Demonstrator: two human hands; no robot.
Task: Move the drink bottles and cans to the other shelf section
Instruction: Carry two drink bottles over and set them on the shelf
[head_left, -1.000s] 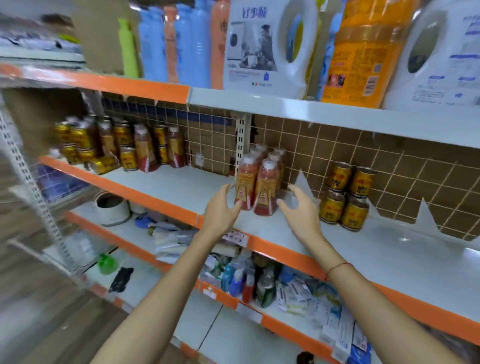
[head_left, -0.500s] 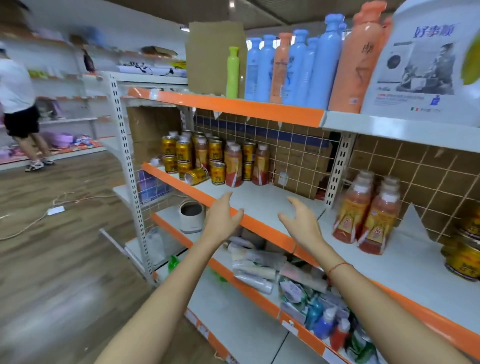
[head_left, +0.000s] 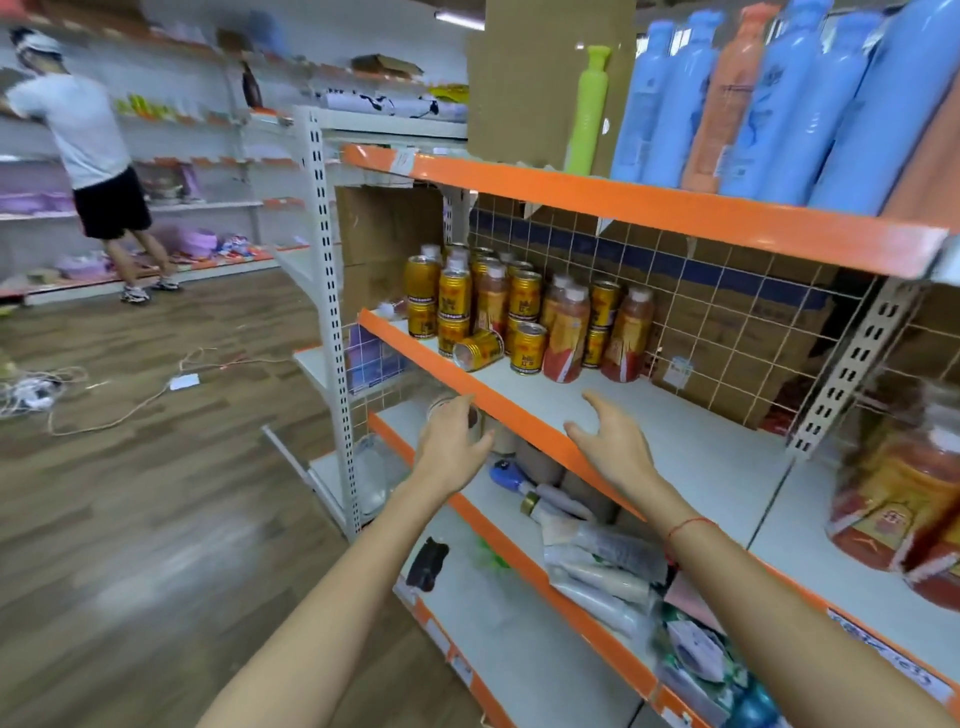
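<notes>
Two empty hands reach toward a store shelf of drinks.

The left hand (head_left: 453, 441) and right hand (head_left: 615, 441) hover at the orange edge of the middle shelf (head_left: 691, 457), fingers spread and loose, holding nothing. The gold cans (head_left: 525, 340) and red bottles (head_left: 569, 338) crowd the far left end of that shelf, one can (head_left: 478, 351) lying on its side. More red bottles (head_left: 904, 499) stand blurred in the right section.
</notes>
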